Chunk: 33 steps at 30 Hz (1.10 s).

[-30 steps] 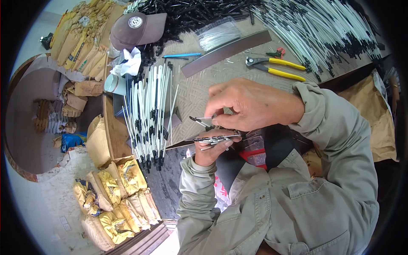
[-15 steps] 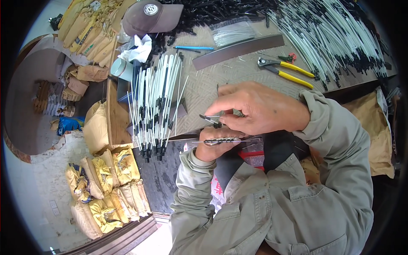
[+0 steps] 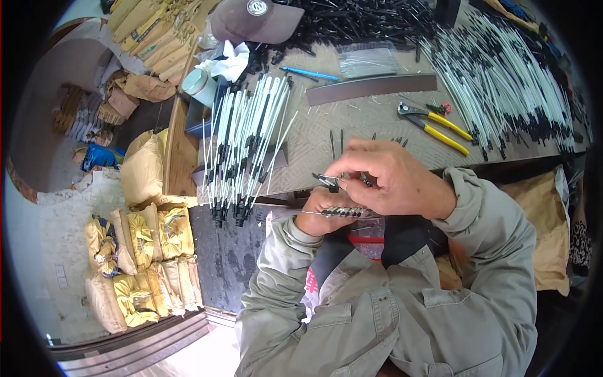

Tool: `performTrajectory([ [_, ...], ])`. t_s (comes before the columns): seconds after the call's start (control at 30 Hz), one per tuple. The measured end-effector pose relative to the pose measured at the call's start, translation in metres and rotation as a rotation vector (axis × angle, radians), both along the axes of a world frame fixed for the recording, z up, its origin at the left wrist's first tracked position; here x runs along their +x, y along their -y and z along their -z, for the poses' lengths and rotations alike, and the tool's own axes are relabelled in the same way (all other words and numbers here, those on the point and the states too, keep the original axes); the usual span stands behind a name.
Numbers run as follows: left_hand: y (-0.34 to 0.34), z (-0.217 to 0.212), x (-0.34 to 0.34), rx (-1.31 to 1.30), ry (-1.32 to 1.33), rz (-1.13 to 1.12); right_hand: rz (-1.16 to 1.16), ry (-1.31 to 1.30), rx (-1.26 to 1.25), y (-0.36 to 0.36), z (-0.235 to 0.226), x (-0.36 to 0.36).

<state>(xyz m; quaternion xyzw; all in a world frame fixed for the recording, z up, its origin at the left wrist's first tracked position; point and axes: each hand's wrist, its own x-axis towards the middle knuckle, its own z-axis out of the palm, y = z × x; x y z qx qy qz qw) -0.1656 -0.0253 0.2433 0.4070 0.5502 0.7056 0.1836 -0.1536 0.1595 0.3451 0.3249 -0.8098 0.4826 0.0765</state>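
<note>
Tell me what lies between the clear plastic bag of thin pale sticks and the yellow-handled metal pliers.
In the head view, a long, flat, dark brown strip lies between the bag and the pliers.

Technician: Bench [image 3: 308, 129], left side?

Instructor: Rod bundle [image 3: 251, 129]: near left corner, ends projecting past the near edge. Jar [image 3: 200, 87]: left edge, behind the bundle. Cap [image 3: 260, 24]: farther back.

Technician: Centre and right?

Instructor: The pouch [image 3: 367, 61] lies behind the strip [image 3: 372, 88]; the pliers [image 3: 434, 117] lie before its right end. The rod pile [image 3: 505, 88] occupies the right end, beyond the pliers. The held parts [image 3: 344, 212] lie across the left hand [image 3: 318, 208], at the near edge.
</note>
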Motion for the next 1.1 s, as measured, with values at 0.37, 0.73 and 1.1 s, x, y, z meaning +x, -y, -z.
performTrajectory([
  [0.37,-0.003,-0.002,0.001,-0.048,-0.011,0.009,-0.07,0.063,0.087,-0.005,-0.011,-0.007],
  [0.73,-0.004,0.005,0.009,0.002,-0.178,-0.191,-0.072,-0.055,0.208,-0.01,-0.009,0.0],
  [1.1,-0.013,0.001,0.012,0.068,-0.126,-0.253,-0.12,0.006,0.024,-0.011,-0.004,-0.003],
])
